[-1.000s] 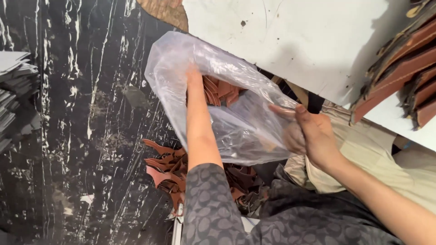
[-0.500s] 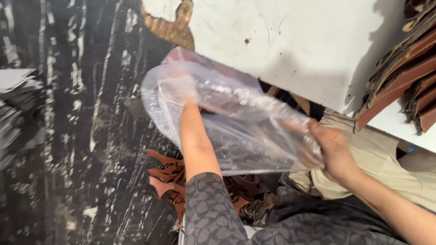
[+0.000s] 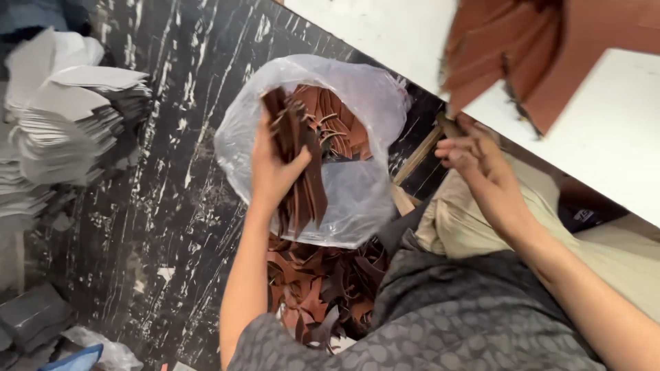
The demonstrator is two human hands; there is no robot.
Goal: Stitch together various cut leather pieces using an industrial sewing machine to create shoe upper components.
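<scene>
A bundle of brown leather strips (image 3: 297, 161) is gripped in the closed left hand (image 3: 275, 172), just over the mouth of the clear plastic bag (image 3: 357, 185). The bag's edge seems pinched by the right hand (image 3: 471, 154); the mouth is best kept wide.

The strips (image 3: 297, 158) are dark brown. The plastic bag (image 3: 357, 192) is clear and a bit milky. The pile of pieces (image 3: 323, 288) near the person is reddish brown. The floor (image 3: 172, 172) is black with white streaks. The far table (image 3: 605, 137) is white. The sleeve (image 3: 426, 330) is grey with spots. The left stack of sheets (image 3: 62, 124) is pale grey.
</scene>
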